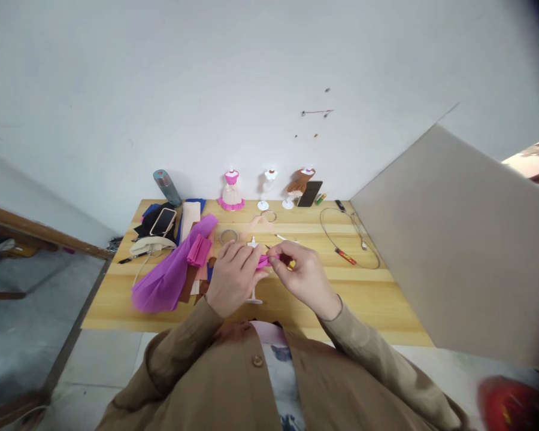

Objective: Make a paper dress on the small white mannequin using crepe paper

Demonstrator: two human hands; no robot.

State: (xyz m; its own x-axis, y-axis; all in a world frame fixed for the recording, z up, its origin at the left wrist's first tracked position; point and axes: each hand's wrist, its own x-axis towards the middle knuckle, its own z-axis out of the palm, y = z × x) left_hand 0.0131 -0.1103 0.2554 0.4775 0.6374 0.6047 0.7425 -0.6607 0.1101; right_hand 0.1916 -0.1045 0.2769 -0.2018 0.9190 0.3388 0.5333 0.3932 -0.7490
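Between my two hands is a small piece of bright pink crepe paper (263, 262), partly covered by fingers. My left hand (236, 272) is closed round the small white mannequin (254, 294) and the pink paper at its torso; the round base shows below. With thumb and forefinger, my right hand (299, 269) pinches the right end of the pink paper. Something small and yellow (291, 264) shows beside the right fingers. Behind stand a mannequin in a pink and cream dress (232, 193), a bare white mannequin (269, 182) and one in a brown dress (300, 181).
Left on the wooden table (363, 299) lie purple crepe paper (170, 275), folded pink paper (199, 250) and a phone (163, 221). A spray can (166, 187) stands at the back. To the right are a looped cable (372, 263), a red lighter-like stick (345, 256) and a grey panel (458, 239).
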